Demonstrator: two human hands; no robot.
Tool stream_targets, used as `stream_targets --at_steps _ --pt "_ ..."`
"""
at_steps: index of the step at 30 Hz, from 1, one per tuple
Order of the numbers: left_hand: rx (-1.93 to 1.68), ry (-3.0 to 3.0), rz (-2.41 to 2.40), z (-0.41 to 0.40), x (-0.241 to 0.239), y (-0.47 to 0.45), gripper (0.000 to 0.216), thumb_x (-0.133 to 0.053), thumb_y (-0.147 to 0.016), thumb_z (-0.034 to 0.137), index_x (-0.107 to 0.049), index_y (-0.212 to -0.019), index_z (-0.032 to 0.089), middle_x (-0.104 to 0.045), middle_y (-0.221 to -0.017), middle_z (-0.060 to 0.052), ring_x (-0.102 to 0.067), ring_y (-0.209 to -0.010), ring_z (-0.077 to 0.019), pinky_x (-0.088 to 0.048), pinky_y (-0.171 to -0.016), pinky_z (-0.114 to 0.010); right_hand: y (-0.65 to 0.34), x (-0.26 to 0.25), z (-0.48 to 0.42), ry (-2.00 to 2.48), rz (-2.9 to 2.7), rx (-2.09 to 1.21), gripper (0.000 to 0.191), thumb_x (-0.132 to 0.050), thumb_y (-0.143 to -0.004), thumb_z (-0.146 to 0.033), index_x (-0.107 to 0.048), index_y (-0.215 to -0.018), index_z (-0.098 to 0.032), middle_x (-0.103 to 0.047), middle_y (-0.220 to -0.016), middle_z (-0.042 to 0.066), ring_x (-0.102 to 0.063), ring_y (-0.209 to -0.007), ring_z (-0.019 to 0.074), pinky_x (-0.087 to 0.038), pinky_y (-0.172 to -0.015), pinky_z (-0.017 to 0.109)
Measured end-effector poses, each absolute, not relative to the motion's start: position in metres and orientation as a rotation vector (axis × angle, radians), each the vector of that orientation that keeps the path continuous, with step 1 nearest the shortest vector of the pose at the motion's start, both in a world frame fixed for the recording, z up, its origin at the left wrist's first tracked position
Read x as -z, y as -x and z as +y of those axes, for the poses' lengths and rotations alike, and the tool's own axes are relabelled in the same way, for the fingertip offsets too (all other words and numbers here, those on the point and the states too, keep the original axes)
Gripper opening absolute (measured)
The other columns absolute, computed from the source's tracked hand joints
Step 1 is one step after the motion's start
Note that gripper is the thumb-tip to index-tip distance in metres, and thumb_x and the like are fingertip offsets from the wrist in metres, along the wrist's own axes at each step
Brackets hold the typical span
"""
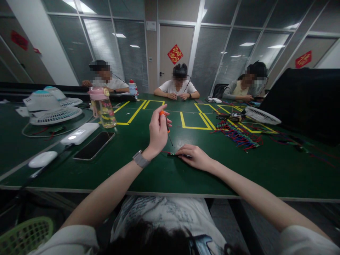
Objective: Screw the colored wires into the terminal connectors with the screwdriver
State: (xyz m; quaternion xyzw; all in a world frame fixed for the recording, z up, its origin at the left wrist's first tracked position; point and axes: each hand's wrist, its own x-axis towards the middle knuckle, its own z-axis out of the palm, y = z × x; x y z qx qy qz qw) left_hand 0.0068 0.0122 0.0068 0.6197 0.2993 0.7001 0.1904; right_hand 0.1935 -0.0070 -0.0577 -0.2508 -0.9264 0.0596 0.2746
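My left hand (158, 131) is raised above the green table (164, 173), fingers closed round a small screwdriver (165, 122) with an orange handle and a thin dark shaft pointing down. My right hand (193, 156) lies low on the table, fingers pressed on a small dark connector piece (172, 154) with a red wire running left from it. The screwdriver tip hangs a little above and left of that piece. A grey watch band is on my left wrist.
A pile of red, blue and green wired connectors (239, 135) lies to the right. On the left are a phone (93, 145), a white power bank (79, 134), a water bottle (103, 107) and white fans (51, 106). Three people sit at the far side. A green basket (25, 235) sits below left.
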Motion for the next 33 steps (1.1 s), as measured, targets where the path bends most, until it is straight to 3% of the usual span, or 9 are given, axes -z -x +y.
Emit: stream_targets --at_steps 4,6,11,14,18,24,33 --pt "-1.964 -1.858 0.852 0.016 -0.012 0.000 0.032 -0.033 -0.098 0.025 -0.054 -0.122 0.022 -0.059 -0.097 -0.004 -0.054 -0.061 -0.0069 -0.047 -0.054 -0.018 -0.194 0.058 -0.007 0.723 -2.484 -0.153 0.024 -0.052 -0.092 -0.016 -0.068 -0.110 -0.018 -0.071 -0.097 0.010 -0.066 -0.086 0.0188 -0.055 -0.077 0.031" --pt "-1.844 -2.040 0.933 0.017 -0.015 0.004 0.031 -0.035 -0.096 0.022 -0.057 -0.119 0.021 -0.062 -0.092 -0.003 -0.054 -0.062 -0.0085 -0.048 -0.060 -0.021 -0.194 0.059 -0.007 0.714 -2.492 -0.144 0.027 -0.051 -0.092 -0.016 -0.068 -0.113 -0.019 -0.070 -0.098 0.010 -0.066 -0.087 0.0188 -0.054 -0.077 0.031" --pt "-0.969 -2.479 1.068 0.018 -0.019 0.016 0.022 -0.056 -0.084 0.035 -0.070 -0.089 0.018 -0.070 -0.086 -0.002 -0.061 -0.076 -0.0151 -0.046 -0.072 -0.026 -0.192 0.062 -0.006 0.709 -2.480 -0.141 0.023 -0.053 -0.091 -0.017 -0.071 -0.107 -0.019 -0.069 -0.096 0.010 -0.065 -0.087 0.0186 -0.054 -0.077 0.030" --pt "-0.447 -2.569 1.054 0.019 -0.015 0.023 0.026 -0.067 -0.073 0.039 -0.072 -0.089 0.019 -0.070 -0.084 -0.003 -0.062 -0.076 -0.0169 -0.044 -0.067 -0.024 -0.188 0.064 -0.003 0.718 -2.425 -0.183 0.016 -0.058 -0.090 -0.018 -0.073 -0.095 -0.017 -0.070 -0.092 0.009 -0.066 -0.085 0.0184 -0.054 -0.076 0.030" --pt "-0.091 -2.642 1.067 0.020 -0.006 0.024 0.023 -0.069 -0.065 0.030 -0.071 -0.085 0.020 -0.069 -0.083 -0.003 -0.063 -0.078 -0.0188 -0.044 -0.065 -0.024 -0.180 0.064 0.001 0.728 -2.365 -0.261 0.009 -0.063 -0.085 -0.016 -0.070 -0.078 -0.017 -0.070 -0.084 0.007 -0.066 -0.081 0.0174 -0.054 -0.073 0.028" --pt "-0.019 -2.673 1.204 0.019 0.004 0.015 0.022 -0.067 -0.064 0.029 -0.069 -0.084 0.019 -0.068 -0.077 -0.005 -0.063 -0.069 -0.0198 -0.041 -0.055 -0.025 -0.174 0.059 0.001 0.842 -2.312 -0.325 0.013 -0.066 -0.075 -0.006 -0.065 -0.069 -0.017 -0.071 -0.078 0.004 -0.067 -0.073 0.0156 -0.052 -0.071 0.026" --pt "-0.034 -2.779 1.239 0.016 0.007 0.012 0.024 -0.067 -0.065 0.032 -0.068 -0.085 0.020 -0.068 -0.078 -0.006 -0.063 -0.069 -0.0223 -0.042 -0.057 -0.028 -0.178 0.055 0.000 0.781 -2.338 -0.335 0.013 -0.064 -0.075 -0.006 -0.066 -0.068 -0.017 -0.071 -0.079 0.005 -0.067 -0.076 0.0168 -0.052 -0.072 0.027"
